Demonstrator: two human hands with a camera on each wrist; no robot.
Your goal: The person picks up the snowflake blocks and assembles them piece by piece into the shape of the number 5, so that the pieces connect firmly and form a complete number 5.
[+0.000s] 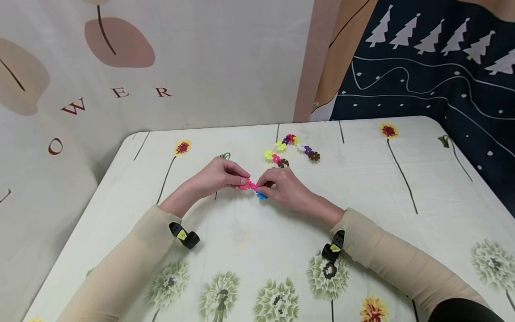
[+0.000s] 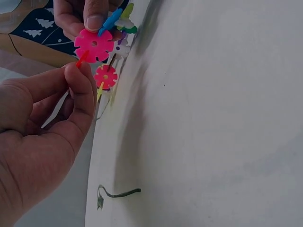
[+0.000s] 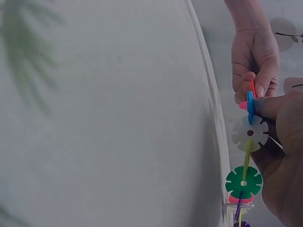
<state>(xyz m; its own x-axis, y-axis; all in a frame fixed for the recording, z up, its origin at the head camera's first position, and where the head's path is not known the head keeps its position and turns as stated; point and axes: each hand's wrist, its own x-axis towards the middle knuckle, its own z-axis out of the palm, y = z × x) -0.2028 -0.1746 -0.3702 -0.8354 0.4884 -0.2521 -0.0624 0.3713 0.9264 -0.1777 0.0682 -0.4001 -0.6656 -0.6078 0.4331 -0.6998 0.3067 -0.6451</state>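
Observation:
My left hand [image 1: 225,174] pinches an orange-red notched flower disc [image 1: 244,184] between thumb and fingertips. It meets the edge of a pink disc [image 2: 97,42], which my right hand [image 1: 287,188] pinches from the other side. Beside the right thumb a blue disc [image 3: 250,106] stands on edge, touching the pink one. In the right wrist view, a white disc [image 3: 241,135], a yellow one [image 3: 247,153] seen edge-on and a green disc [image 3: 244,182] follow in a row. Fingers hide parts of the held discs.
Farther back on the table, a curved chain of linked discs includes a brown disc [image 1: 314,156] and a yellow disc [image 1: 268,155]. Whether it joins the held pieces is hidden by the right hand. A flower-printed cloth [image 1: 241,255] covers the table; a curtain [image 1: 225,67] hangs behind.

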